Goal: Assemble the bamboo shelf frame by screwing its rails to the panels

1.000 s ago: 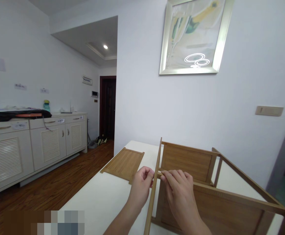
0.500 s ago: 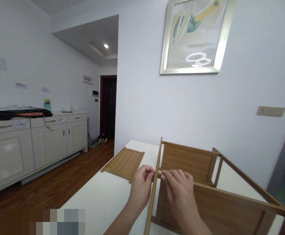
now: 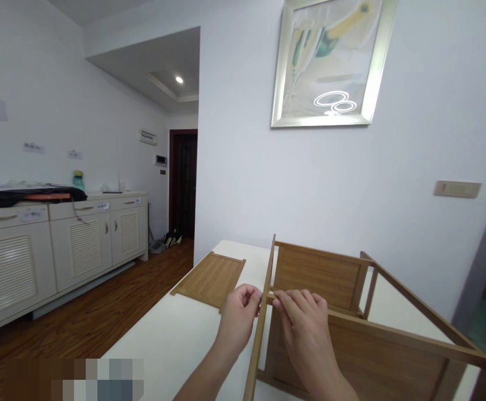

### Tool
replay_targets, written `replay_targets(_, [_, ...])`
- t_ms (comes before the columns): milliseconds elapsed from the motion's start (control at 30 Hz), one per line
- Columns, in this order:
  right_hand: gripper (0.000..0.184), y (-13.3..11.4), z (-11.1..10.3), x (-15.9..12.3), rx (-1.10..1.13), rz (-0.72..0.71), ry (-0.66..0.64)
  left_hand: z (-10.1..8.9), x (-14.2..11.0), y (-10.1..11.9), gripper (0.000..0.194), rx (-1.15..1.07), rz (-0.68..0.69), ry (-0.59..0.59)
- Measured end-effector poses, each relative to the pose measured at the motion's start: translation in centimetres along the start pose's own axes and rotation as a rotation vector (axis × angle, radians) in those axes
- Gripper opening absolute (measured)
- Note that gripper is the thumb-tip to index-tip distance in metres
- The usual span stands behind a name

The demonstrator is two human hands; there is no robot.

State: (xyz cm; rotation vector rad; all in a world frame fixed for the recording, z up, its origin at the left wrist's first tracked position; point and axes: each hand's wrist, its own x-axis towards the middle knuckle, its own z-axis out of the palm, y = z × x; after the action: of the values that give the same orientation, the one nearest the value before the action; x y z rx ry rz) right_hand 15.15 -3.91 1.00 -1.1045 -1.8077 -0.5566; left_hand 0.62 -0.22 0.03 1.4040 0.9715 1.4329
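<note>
A brown wooden frame with panelled sides point(image 3: 351, 328) stands on the white table point(image 3: 176, 340). My left hand point(image 3: 237, 318) is curled, its fingertips pressed against the thin upright side rail point(image 3: 263, 312) from the left. My right hand point(image 3: 305, 328) pinches the end of a crossbar point(image 3: 393, 333) where it meets that rail. A loose wooden panel point(image 3: 210, 278) lies flat on the table to the left of the frame.
A white wall with a framed picture point(image 3: 328, 61) rises behind the table. On the left stands a white cabinet point(image 3: 54, 245) with a dark bag point(image 3: 29, 195) on its top. Wooden floor point(image 3: 79, 328) and a dark door point(image 3: 183, 181) lie beyond.
</note>
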Motion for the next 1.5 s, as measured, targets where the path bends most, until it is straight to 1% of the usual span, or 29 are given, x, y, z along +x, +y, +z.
replay_targets(100, [0.024, -0.1, -0.1, 0.1, -0.003, 0.007, -0.004, 0.1, 0.0, -0.4, 0.032, 0.013, 0.03, -0.002])
replay_targets(433, [0.021, 0.1, 0.2, 0.1, 0.006, -0.005, -0.009, 0.1, -0.2, -1.9, 0.028, 0.171, 0.214, 0.041])
replay_targets(567, [0.022, 0.2, 0.2, 0.0, 0.0, -0.003, -0.017, 0.0, -0.4, -1.9, 0.028, 0.243, 0.292, 0.072])
replay_targets(667, [0.022, 0.2, 0.2, -0.1, -0.007, -0.002, -0.028, 0.0, -0.6, -1.5, 0.026, 0.272, 0.323, 0.074])
replay_targets(833, [0.022, 0.1, 0.0, 0.1, -0.014, -0.001, -0.029, -0.1, -0.8, -1.2, 0.026, 0.237, 0.321, 0.075])
replay_targets(1000, [0.022, -0.2, -0.1, 0.0, -0.018, 0.007, -0.037, 0.0, -0.5, -1.2, 0.034, 0.148, 0.184, 0.038])
replay_targets(1100, [0.022, -0.3, -0.1, 0.0, -0.014, 0.008, -0.033, 0.0, -0.3, -1.0, 0.036, 0.138, 0.157, 0.007])
replay_targets(1300, [0.023, -0.4, -0.1, -0.1, -0.041, 0.006, -0.04, 0.1, -0.4, -0.8, 0.034, 0.145, 0.169, -0.002])
replay_targets(1400, [0.022, -0.4, -0.2, 0.0, -0.046, 0.0, -0.038, 0.1, -0.4, -1.1, 0.033, 0.212, 0.211, 0.007])
replay_targets(1500, [0.022, -0.4, -0.3, 0.1, -0.055, -0.007, -0.043, 0.0, -0.5, -1.3, 0.032, 0.298, 0.272, 0.04])
